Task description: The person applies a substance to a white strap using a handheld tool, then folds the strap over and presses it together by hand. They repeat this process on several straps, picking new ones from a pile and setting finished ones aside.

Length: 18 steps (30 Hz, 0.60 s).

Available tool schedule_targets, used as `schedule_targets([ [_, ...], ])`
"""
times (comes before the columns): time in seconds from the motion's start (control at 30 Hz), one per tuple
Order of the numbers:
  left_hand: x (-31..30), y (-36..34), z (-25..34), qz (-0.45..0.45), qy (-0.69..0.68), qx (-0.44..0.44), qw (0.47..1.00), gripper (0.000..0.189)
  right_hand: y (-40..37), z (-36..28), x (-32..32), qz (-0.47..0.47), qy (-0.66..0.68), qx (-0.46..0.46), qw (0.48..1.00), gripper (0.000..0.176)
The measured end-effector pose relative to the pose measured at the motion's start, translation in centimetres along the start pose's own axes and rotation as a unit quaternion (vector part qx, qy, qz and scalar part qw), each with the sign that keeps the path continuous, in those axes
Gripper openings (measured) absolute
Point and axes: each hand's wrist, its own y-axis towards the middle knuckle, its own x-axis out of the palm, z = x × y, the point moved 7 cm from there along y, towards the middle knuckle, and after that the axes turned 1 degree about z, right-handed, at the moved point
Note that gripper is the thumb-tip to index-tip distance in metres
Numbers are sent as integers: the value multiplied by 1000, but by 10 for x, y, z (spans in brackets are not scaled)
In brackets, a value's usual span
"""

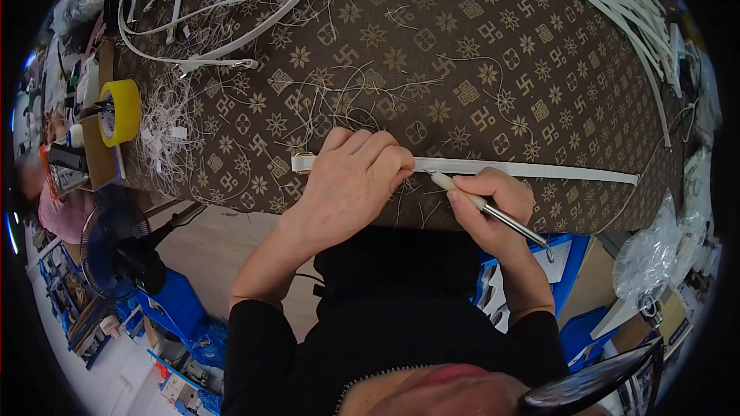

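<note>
- The left hand (351, 185) is lying palm down over a white strap (551, 172); its fingers are curling closely and pressing onto the strap, though what the fingertips are gripping is impossible to tell.
- The right hand (497, 204) is pinching a slim metal tool (505, 219) between thumb and fingers, its pale front part pointing at the strap just beside the left hand.
- The strap is lying across the near part of a brown patterned cloth (455, 100), its buckle end (303, 162) sticking out left of the left hand and its long part stretching right.
- Loose white threads (166, 119) are heaping up on the left, and more are scattering around the strap.
- A yellow tape roll (120, 112) is standing beside the heap.
- Other white straps are looping at the far left (231, 50) and bunching at the far right (609, 0).
</note>
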Motion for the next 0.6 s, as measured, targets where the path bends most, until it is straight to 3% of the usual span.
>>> schedule_targets([
  [0.6,2,-2,-2,3,-13,-20,1000,22,-1,2,0,-10,5,15,1000,15],
])
